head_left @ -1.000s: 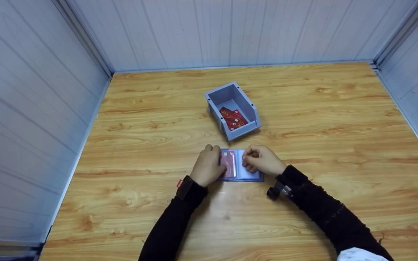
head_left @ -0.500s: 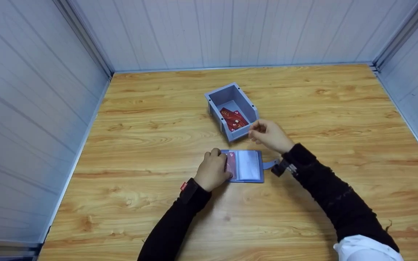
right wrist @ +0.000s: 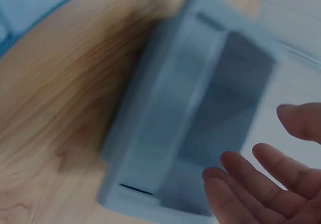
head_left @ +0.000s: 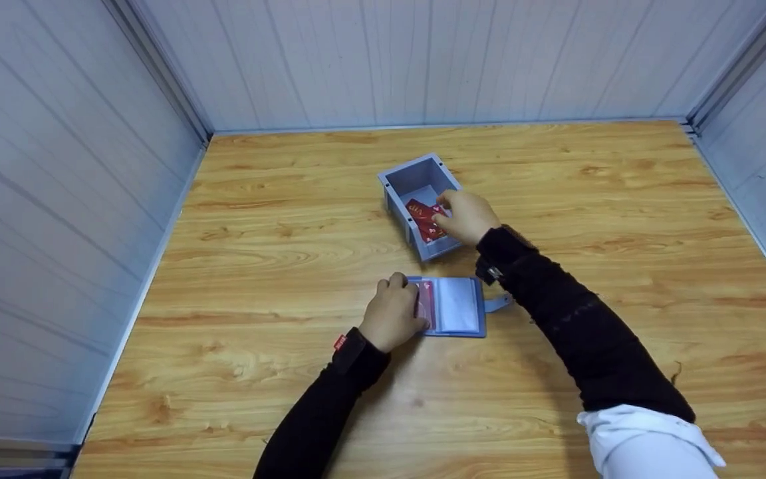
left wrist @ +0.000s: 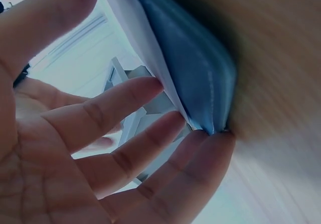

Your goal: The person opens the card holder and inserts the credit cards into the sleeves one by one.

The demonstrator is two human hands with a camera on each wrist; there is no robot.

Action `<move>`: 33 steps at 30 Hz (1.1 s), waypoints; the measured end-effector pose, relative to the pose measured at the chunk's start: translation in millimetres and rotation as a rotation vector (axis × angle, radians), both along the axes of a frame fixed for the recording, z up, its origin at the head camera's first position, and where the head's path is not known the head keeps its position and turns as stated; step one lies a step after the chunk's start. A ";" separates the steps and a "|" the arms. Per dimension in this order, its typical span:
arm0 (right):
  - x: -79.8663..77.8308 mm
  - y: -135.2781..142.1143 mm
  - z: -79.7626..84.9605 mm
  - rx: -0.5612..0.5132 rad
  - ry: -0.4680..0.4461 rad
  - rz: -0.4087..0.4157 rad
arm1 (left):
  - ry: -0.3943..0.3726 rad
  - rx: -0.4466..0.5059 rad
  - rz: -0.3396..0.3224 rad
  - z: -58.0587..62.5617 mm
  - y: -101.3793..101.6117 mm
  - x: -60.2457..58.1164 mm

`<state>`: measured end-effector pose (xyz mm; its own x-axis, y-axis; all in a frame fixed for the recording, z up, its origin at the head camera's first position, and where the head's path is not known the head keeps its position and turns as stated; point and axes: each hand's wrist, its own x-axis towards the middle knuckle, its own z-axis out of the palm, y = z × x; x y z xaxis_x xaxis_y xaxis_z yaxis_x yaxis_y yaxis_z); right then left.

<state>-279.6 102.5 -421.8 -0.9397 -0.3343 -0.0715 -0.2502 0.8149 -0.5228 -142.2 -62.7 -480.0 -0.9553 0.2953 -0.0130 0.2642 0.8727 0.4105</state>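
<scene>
Right hand (head_left: 468,216): moved over box (head_left: 437,250), fingers apart.
Left hand (head_left: 391,314): clamped on book (head_left: 458,306).
Cards (head_left: 421,217): overlap, so 2 may lift.

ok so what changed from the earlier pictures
The right hand left the open rectangular blue card wallet and moved forward, into the grey plastic bin near its flat red cards. The left hand shifted slightly right on the wallet. Wallet, bin and cards stayed put.

wood-grain table (head_left: 276,266) | on it: grey bin (head_left: 416,178) | blue card holder (head_left: 458,305)
</scene>
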 end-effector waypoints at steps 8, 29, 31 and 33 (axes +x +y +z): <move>-17.6 -10.1 -35.3 0.114 0.023 -0.007 | 0.000 -0.002 0.000 -0.2 3.1 0.0; -20.2 -34.7 -46.7 0.289 0.071 -0.094 | -0.003 0.006 0.001 0.2 0.8 0.7; -20.3 -35.6 -46.2 0.298 0.075 -0.093 | 0.000 0.005 0.002 1.1 0.8 0.7; -20.4 -36.2 -45.5 0.298 0.077 -0.095 | 0.004 0.001 0.002 1.9 0.8 0.6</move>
<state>-300.0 66.3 -467.4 -0.9723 -0.2194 -0.0808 -0.1946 0.9510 -0.2401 -141.6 -61.9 -478.2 -0.9558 0.2939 -0.0085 0.2647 0.8727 0.4103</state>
